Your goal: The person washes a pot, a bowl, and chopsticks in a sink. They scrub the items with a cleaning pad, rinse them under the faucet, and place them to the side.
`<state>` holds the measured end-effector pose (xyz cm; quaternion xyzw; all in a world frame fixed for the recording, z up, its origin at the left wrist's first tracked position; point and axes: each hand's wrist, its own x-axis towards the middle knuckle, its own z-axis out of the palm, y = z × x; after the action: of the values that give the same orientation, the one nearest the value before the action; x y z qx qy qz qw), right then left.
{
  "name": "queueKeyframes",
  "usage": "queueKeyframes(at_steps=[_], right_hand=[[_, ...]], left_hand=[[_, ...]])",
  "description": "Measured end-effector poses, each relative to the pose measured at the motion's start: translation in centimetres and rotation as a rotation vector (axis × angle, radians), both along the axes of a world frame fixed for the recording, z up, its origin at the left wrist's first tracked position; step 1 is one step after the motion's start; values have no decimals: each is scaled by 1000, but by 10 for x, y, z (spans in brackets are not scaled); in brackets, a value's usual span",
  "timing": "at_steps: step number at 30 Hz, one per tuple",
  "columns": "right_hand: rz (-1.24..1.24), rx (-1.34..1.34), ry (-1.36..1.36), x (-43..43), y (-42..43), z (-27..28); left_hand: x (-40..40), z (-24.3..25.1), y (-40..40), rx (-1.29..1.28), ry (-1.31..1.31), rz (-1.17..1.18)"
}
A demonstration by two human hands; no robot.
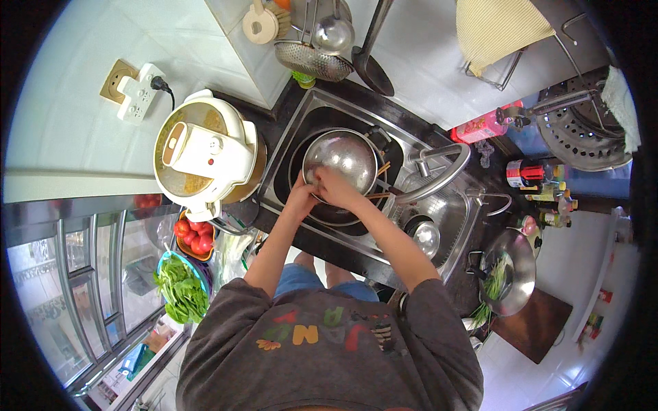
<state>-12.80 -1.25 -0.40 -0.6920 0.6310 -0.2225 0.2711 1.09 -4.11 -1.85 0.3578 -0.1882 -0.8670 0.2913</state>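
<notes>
A shiny metal bowl [349, 149] sits within a larger dark pan [334, 217] in the left sink basin. At the bowl's near left rim, my left hand [302, 198] grips the edge, its fingers partly hidden. My right hand [334, 187] reaches over the same rim with its fingertips against the inner wall. Whether those fingertips pinch anything is hidden. Wooden chopsticks [383, 168] stick out to the right of the bowl. A curved steel faucet [442, 180] arches beside my right forearm.
Left of the sink stands a white-lidded cooker [205, 149]. Tomatoes [194, 237] and leafy greens [182, 287] lie in baskets below it. The right basin holds a small metal bowl [425, 239]. A wok [514, 277] with green stalks rests at right. Ladles [334, 36] hang above.
</notes>
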Motion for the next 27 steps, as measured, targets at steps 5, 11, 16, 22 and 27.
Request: queueKeyframes(at_steps=[5,11,16,22,27], right_hand=[[-180,48,509,-27,10,-14],[-166,-219,130,-11,-17,7],[129,33,198,-25,10,-6],[-153,-229,355,-36,-8,21],[-189,-263,305,-30,-9,36]], left_hand=[[9,1,4,-2,-44,72],[-6,5,7,103,-20,52],[5,-4,2,12,19,55],[11,-10,3,109,6,86],[11,-19,4,173,67,97]])
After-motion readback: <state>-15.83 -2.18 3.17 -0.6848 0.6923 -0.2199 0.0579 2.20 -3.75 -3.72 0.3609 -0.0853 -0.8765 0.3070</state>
